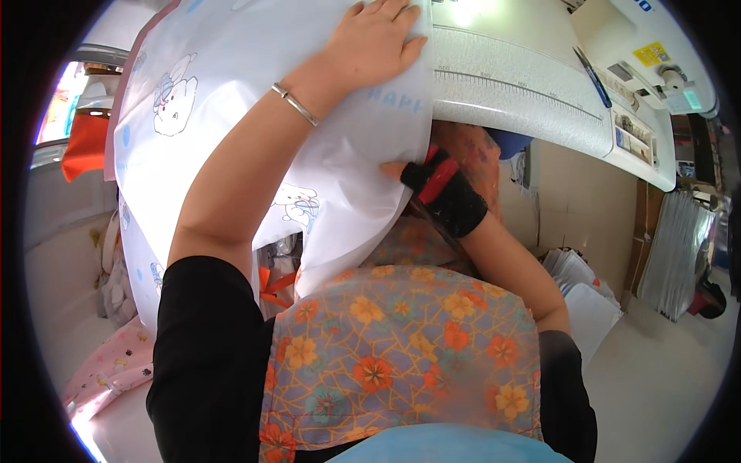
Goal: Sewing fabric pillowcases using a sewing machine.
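Observation:
A large white sheet of fabric (231,139) with printed cartoon rabbits and blue spots spreads over the work table and hangs down toward my lap. My left hand (370,46) lies flat on it near the far end, fingers stretched and spread, a silver bangle on the wrist. Lower down at the right, my right hand (432,181), in a black and red wrist wrap, is at the fabric's hanging edge. Its thumb rests over the edge; the other fingers are hidden behind the cloth, which seems pinched between them.
Right of the fabric runs a pale table edge with a ruler scale (517,81). A white sewing machine (641,46) stands at the far right, with dark tweezers (593,77) beside it. Stacked white pieces (587,309) sit low at right. Pink printed cloth (116,363) hangs at lower left.

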`<state>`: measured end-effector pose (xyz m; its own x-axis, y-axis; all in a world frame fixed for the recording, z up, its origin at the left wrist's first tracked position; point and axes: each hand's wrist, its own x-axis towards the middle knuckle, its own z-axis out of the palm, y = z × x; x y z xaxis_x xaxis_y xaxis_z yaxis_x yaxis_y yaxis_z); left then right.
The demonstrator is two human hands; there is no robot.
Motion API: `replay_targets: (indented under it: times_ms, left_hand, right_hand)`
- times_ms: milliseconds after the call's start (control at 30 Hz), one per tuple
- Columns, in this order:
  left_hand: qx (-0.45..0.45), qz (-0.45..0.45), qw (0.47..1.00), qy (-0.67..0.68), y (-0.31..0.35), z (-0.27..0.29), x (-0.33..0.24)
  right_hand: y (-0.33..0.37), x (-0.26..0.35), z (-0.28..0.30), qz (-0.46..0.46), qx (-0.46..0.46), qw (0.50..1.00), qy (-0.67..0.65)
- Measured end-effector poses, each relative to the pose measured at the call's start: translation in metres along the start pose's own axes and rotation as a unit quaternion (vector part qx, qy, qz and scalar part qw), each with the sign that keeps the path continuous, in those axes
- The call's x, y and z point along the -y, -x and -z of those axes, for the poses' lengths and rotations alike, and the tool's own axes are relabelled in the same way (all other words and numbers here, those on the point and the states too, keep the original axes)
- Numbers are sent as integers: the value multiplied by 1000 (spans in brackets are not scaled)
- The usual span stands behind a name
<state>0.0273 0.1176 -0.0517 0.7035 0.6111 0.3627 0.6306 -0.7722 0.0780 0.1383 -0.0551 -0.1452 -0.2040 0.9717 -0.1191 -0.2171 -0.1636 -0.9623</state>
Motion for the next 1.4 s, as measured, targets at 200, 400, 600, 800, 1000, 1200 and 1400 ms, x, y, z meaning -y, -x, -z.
replay_targets:
  times_ms: [200, 400, 600, 800, 1000, 1200, 1400]
  left_hand:
    - [-14, -1, 1000, 8, -12, -2, 11]
    - [10, 3, 1000, -4, -5, -1, 8]
    - [16, -13, 1000, 1, 0, 5, 2]
    - [-32, -41, 999, 8, -3, -6, 13]
    - [6, -50, 998, 45, -11, -1, 22]
    - [-46, -80, 993, 67, -6, 3, 25]
    - [-36, -79, 994, 62, -6, -3, 28]
  right_hand:
    - [-10, 38, -3, -98, 9, 995, 10]
    - [-7, 26, -10, 1, -16, 1000, 20]
    - [-5, 28, -9, -62, -20, 997, -33]
    - [-1, 98, -16, -77, -21, 991, 104]
    - [-8, 77, -15, -75, -67, 986, 130]
    - [-8, 61, -20, -77, -82, 994, -16]
    - [1, 67, -27, -160, -78, 977, -117]
